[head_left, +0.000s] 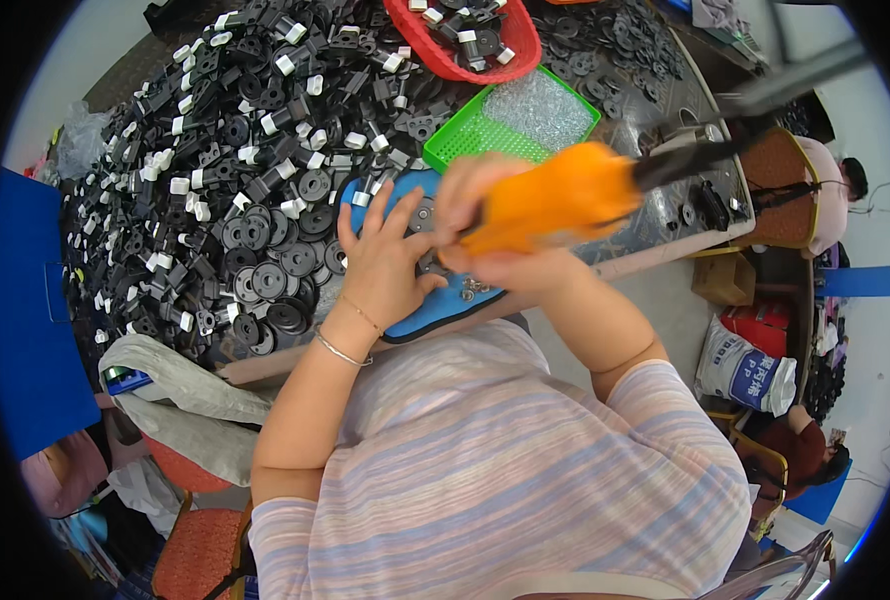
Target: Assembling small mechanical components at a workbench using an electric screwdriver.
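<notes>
My right hand (462,192) is wrapped round an orange power screwdriver (573,195), blurred by motion, with a dark cord or hose at its far end. The tool tilts over a blue mat (427,322) at the table's front edge. Beside it my left hand (383,262) lies on the mat with its fingers spread. Its fingertips are close to a black part with a grey round piece (423,215), partly hidden by both hands. Several small metal pieces (473,290) lie on the mat under my right wrist.
A large heap of black plastic parts with white pieces (255,130) covers the table's left. Behind the mat stand a green tray (443,148) with small silvery pieces and a red basket (525,55) of parts. Grey cloth (180,400) hangs at the left. Other people sit on the right.
</notes>
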The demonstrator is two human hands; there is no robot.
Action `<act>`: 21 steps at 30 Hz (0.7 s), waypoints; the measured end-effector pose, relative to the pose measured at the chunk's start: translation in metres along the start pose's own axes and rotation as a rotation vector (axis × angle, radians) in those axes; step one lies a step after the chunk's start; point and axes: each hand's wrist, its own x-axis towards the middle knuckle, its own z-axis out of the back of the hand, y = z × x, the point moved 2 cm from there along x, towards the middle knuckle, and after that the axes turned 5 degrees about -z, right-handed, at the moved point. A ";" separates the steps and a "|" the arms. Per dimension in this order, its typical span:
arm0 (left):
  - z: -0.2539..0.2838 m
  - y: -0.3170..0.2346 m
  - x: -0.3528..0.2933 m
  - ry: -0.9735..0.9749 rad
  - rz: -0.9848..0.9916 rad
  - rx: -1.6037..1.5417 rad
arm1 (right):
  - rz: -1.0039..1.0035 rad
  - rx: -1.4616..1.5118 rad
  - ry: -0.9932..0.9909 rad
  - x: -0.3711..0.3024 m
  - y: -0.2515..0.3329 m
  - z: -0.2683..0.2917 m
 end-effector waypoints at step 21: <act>0.102 0.012 0.153 -0.319 -0.303 0.330 | 0.263 0.249 -0.332 -0.050 0.068 0.087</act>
